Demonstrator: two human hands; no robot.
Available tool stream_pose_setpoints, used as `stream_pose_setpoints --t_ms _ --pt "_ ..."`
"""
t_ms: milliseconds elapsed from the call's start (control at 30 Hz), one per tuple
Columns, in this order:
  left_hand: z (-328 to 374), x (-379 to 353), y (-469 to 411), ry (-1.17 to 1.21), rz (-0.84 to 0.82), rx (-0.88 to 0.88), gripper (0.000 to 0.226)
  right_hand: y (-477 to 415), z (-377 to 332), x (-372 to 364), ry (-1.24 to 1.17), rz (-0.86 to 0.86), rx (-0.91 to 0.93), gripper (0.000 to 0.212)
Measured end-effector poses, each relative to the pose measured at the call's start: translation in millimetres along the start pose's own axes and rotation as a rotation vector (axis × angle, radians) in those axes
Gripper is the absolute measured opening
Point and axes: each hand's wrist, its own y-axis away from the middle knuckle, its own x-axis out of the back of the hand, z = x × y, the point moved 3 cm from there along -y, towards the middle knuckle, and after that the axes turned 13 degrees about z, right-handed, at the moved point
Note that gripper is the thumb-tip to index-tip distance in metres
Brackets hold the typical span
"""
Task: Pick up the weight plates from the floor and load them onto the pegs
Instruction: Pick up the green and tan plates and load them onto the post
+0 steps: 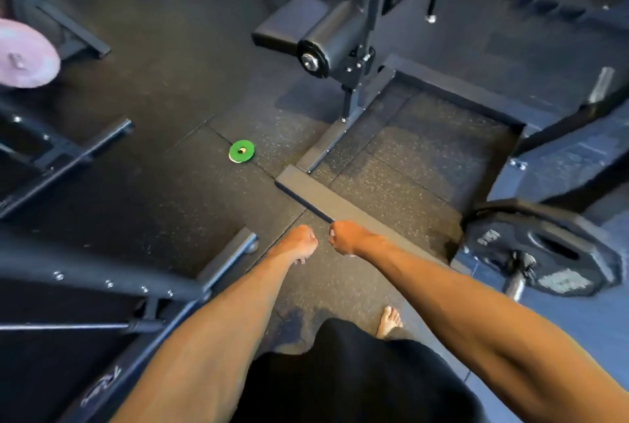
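Note:
A small green weight plate [241,151] lies flat on the black rubber floor ahead of me, with a pale plate just showing under its edge. My left hand [299,241] and my right hand [345,237] hang side by side in front of me, both curled with nothing in them, well short of the green plate. A large black weight plate [544,249] sits on a steel peg [519,273] at my right. A pink plate [25,55] is mounted on a machine at the far left.
Black machine frames [112,286] run along the left. A padded roller machine [335,44] stands ahead, its base frame [320,150] on the floor. A low black bar [323,199] crosses the floor by my hands. My bare foot [389,320] shows below.

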Motion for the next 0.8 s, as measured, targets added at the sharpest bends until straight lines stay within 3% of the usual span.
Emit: stream_pose_setpoints --t_ms 367,600,800 --pt "38.0 81.6 -113.9 0.186 0.168 0.194 0.034 -171.4 -16.6 61.6 0.095 -0.15 0.245 0.026" --pt "-0.4 140.5 -226.4 0.276 0.211 0.355 0.029 -306.6 -69.7 74.0 0.16 -0.225 0.325 0.03" --pt "-36.2 198.1 -293.6 0.295 0.151 0.417 0.032 -401.8 -126.3 98.8 0.182 -0.294 0.344 0.031"
